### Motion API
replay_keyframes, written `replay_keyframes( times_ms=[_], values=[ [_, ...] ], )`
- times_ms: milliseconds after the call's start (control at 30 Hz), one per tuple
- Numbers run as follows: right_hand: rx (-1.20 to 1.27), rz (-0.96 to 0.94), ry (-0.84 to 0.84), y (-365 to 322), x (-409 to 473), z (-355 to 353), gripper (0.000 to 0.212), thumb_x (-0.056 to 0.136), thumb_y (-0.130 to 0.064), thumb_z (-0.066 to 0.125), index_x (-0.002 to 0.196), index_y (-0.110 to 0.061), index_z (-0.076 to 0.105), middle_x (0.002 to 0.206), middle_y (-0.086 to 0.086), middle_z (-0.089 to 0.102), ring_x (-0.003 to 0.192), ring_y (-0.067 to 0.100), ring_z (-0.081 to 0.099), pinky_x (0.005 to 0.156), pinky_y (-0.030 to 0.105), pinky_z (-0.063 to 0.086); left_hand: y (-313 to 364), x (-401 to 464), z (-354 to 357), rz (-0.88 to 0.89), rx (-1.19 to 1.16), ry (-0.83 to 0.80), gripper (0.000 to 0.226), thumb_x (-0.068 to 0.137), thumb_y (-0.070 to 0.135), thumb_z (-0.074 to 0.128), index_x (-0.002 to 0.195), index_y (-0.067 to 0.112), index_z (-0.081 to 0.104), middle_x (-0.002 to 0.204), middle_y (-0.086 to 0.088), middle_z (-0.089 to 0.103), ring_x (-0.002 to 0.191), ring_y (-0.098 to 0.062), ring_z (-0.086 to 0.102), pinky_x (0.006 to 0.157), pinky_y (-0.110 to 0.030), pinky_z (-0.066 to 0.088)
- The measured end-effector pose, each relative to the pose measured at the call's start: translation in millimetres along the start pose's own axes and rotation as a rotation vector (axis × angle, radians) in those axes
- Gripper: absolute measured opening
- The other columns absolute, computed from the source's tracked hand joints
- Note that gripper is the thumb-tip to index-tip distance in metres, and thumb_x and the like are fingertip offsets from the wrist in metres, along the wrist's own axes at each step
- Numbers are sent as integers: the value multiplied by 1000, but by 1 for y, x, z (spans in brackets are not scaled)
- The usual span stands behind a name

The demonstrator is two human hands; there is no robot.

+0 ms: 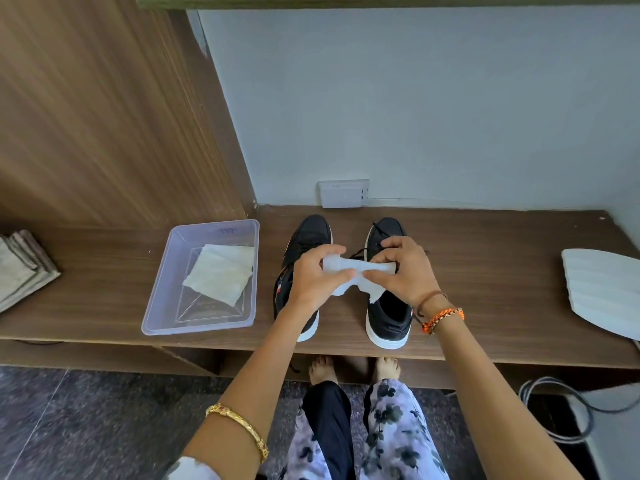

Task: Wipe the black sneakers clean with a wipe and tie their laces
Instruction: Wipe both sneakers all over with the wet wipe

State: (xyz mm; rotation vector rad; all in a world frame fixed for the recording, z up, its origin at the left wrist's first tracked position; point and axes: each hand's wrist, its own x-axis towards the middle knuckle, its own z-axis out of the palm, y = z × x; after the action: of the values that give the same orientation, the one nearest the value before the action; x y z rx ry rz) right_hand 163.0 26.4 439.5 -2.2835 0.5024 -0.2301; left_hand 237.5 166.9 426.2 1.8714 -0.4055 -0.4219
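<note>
Against a pale blue-grey wall (433,98) and a tall wood-grain panel (86,109) on the left runs a long brown wooden shelf (485,265), with speckled dark floor (86,420) below it. On the shelf's right end lies a white ribbed object (602,289), partly out of view; at the far left, a stack of folded grey cloths (20,268). Left of centre sits a clear plastic tray (162,292) holding a folded white cloth (218,271). A white wall socket (343,193) is set just above the shelf's back edge. Two black sneakers (388,313) with white soles stand side by side at the middle, toes to the wall, laces loose. Above them, the left hand (311,278) and right hand (405,268) each pinch an end of a white wipe (360,271), stretched between them. Grey cables (554,410) lie at the lower right.
</note>
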Motion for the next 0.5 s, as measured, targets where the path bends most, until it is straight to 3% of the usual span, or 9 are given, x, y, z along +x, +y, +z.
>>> replay_keyframes(
  times_ms=[67, 133, 233, 300, 367, 500],
  values=[
    [125, 49, -36, -1, 2, -1, 13, 77, -12, 71, 89, -5, 70, 92, -4, 59, 89, 10, 52, 77, 15, 37, 4, 1, -2, -8, 15, 53, 31, 77, 8, 71, 108, 10, 68, 107, -5, 67, 100, -17, 60, 87, -27, 52],
    [301, 100, -77, -1, 3, -3, 5, 79, -8, 68, 84, -11, 66, 74, -3, 61, 71, 12, 58, 70, 26, 45, 5, 3, -6, -41, 9, -2, 28, 79, 5, 66, 107, 10, 69, 100, -5, 66, 90, -14, 60, 74, -18, 50],
    [551, 142, -133, 4, 4, -5, 12, 84, 1, 60, 91, -7, 63, 74, -2, 66, 61, -1, 66, 62, 18, 54, 5, 3, -12, -46, 82, -76, 23, 81, 4, 62, 103, 2, 69, 99, 0, 57, 90, -11, 53, 67, -6, 42],
    [625, 197, -151, 6, 4, -5, 13, 85, 2, 57, 97, -2, 63, 73, -4, 68, 60, 1, 67, 57, 14, 55, 5, 3, -15, -24, 105, -108, 18, 80, 3, 65, 95, -5, 69, 109, 4, 47, 100, -8, 47, 70, -4, 39],
    [538, 179, -148, 6, 6, -4, 17, 86, 0, 58, 101, 5, 63, 77, 1, 66, 67, 9, 65, 59, 14, 54, 8, 3, -17, -13, 84, -160, 15, 77, 0, 68, 91, -4, 68, 113, 4, 46, 104, -9, 47, 74, -7, 40],
    [331, 99, -143, 1, 15, -2, 18, 82, -5, 65, 96, 6, 64, 86, 13, 63, 80, 23, 58, 70, 32, 49, 14, 0, -16, 12, -24, -326, 36, 67, -2, 63, 86, 27, 53, 87, 5, 57, 83, -13, 53, 66, -19, 43]
  ],
)
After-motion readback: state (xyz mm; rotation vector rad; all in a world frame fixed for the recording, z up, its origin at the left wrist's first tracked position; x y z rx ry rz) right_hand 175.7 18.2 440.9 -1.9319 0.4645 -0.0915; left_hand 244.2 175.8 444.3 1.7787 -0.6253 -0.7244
